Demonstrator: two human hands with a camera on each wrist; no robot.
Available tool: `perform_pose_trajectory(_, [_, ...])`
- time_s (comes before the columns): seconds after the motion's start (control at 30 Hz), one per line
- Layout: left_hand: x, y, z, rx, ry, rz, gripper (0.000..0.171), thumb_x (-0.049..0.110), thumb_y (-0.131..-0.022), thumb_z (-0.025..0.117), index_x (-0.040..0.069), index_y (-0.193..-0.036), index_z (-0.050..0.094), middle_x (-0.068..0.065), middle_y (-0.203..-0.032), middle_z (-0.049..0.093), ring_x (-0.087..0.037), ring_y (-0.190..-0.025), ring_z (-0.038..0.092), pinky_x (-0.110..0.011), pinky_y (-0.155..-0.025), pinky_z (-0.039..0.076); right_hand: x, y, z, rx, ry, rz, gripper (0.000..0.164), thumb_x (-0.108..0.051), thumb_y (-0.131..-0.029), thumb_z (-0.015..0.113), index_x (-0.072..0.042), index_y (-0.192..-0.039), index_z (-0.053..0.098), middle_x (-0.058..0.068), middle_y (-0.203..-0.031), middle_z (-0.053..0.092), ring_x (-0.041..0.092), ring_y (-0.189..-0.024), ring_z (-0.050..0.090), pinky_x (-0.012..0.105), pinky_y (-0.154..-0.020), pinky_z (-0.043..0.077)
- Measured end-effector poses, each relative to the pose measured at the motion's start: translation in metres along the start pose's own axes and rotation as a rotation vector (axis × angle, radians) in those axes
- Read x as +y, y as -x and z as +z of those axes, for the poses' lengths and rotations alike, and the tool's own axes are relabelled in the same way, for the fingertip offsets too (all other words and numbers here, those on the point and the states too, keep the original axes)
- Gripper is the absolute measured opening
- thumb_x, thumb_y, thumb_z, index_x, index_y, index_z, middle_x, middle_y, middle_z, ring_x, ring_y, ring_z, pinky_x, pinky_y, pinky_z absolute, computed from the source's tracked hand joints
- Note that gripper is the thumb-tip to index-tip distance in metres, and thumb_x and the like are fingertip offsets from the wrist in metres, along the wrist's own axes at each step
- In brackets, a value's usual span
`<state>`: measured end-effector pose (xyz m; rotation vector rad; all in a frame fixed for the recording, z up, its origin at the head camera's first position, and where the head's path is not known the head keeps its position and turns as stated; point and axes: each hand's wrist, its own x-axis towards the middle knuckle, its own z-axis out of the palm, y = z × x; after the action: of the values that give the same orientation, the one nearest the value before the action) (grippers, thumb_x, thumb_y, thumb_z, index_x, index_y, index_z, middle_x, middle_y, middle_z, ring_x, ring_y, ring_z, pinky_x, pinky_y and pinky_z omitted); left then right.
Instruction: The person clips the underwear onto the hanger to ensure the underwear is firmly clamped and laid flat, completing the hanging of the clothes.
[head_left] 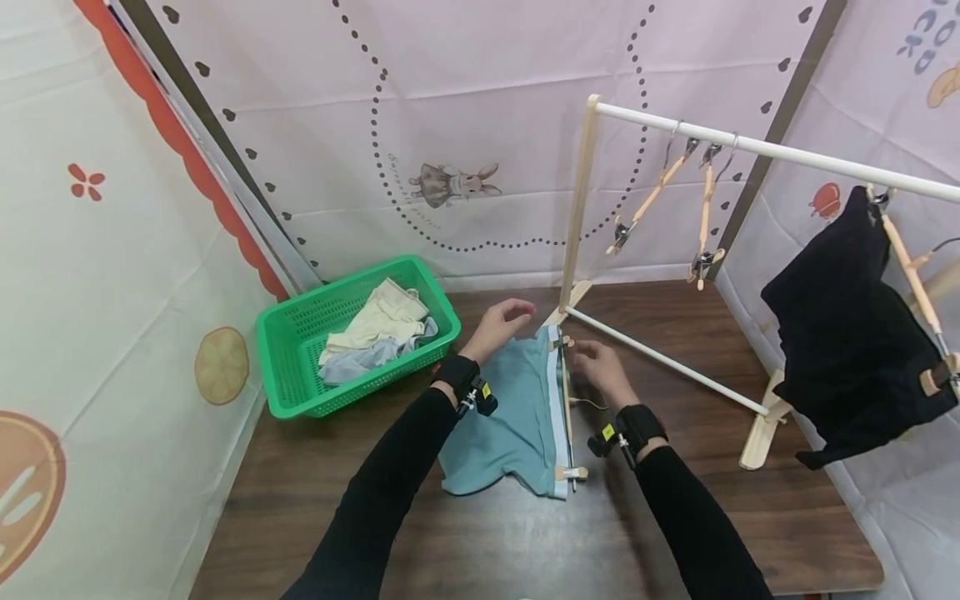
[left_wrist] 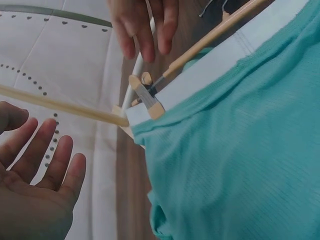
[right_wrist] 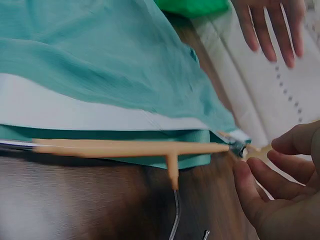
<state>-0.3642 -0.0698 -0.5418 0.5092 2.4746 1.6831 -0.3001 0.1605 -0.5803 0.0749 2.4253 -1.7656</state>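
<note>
Teal cloth garment with white waistband (head_left: 498, 433) lies on the dark brown wooden table (head_left: 480, 546) before me, clipped to a pale wooden hanger (right_wrist: 110, 148). My right hand (head_left: 602, 371), empty, fingers loosely extended, is just beside the far metal-and-wood clip (left_wrist: 146, 96); my left hand (head_left: 497, 329), empty, fingers spread, hovers near it. Beyond: green perforated plastic basket (head_left: 292, 342); white-railed wooden rack (head_left: 578, 200).

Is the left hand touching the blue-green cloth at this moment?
Apart. The left wrist view shows it: between the left hand and the blue-green cloth, the pale wall sheet and brown table are visible.
</note>
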Motion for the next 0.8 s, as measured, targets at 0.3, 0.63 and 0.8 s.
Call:
perform_pose_trajectory(0.3, [0.040, -0.019, 0.010, 0.062, 0.196, -0.041, 0.041, 0.020, -0.106, 0.056, 0.009, -0.145, 0.052, -0.008, -0.143, 0.057, -0.021, -0.129, 0.057, -0.043, -0.107, 0.048, 0.020, 0.069, 0.008, 0.041, 0.254, -0.025, 0.035, -0.008, -0.102, 0.055, 0.001, -0.135, 0.059, 0.022, -0.128, 0.066, 0.032, -0.106, 0.067, 0.044, -0.086, 0.056])
perform_pose_trajectory(0.63, [0.105, -0.071, 0.002, 0.128, 0.000, 0.091, 0.048, 0.022, -0.105, 0.058, 0.012, -0.150, 0.046, -0.008, -0.148, 0.054, -0.023, -0.131, 0.055, -0.035, -0.105, 0.049, 0.046, 0.120, 0.016, 0.064, 0.237, 0.048, 0.035, -0.002, -0.099, 0.056, 0.009, -0.132, 0.058, 0.026, -0.123, 0.067, 0.030, -0.096, 0.067, 0.038, -0.073, 0.054])
perform_pose_trajectory(0.8, [0.138, -0.096, -0.001, 0.137, -0.040, 0.064, 0.054, 0.026, -0.106, 0.057, 0.015, -0.156, 0.039, -0.004, -0.155, 0.047, -0.022, -0.136, 0.051, -0.033, -0.106, 0.049, 0.047, 0.125, 0.023, 0.064, 0.191, 0.053, 0.034, -0.001, -0.099, 0.054, 0.010, -0.131, 0.058, 0.027, -0.121, 0.067, 0.028, -0.094, 0.068, 0.034, -0.071, 0.054])
